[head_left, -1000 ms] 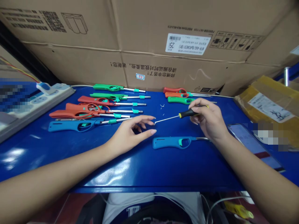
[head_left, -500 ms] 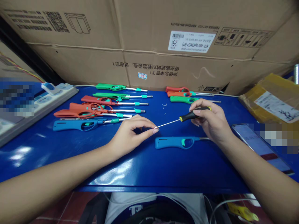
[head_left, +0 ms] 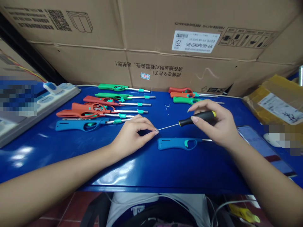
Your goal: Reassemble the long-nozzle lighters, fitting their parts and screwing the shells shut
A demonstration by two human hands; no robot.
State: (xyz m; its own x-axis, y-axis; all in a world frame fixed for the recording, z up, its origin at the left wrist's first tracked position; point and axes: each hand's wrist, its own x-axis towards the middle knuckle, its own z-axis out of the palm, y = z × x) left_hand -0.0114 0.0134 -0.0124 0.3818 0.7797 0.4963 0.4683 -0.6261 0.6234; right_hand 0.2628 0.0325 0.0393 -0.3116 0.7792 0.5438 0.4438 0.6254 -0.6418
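In my right hand [head_left: 210,126] is a screwdriver [head_left: 197,119] with a black and yellow handle, its thin shaft pointing left. The thumb and fingers of my left hand [head_left: 136,132] are pinched together right at the screwdriver's tip. Whatever lies between those fingertips is too small to make out. Just below the shaft a blue gas lighter [head_left: 176,143] lies flat on the table, with a turquoise trigger and a metal barrel partly behind my right wrist.
Several red, green and blue lighters [head_left: 101,100] lie at the left; red, orange and green ones [head_left: 181,95] lie at the back right. Tiny white bits [head_left: 167,107] sit between them. A power strip [head_left: 54,97], phone [head_left: 265,148], taped parcel [head_left: 276,97] and large carton [head_left: 146,37] surround the blue table [head_left: 132,173].
My right hand's fingers have loosened and shifted around the screwdriver's handle, with the index finger lifted. The screwdriver has moved slightly left. My left hand stays pinched at its tip.
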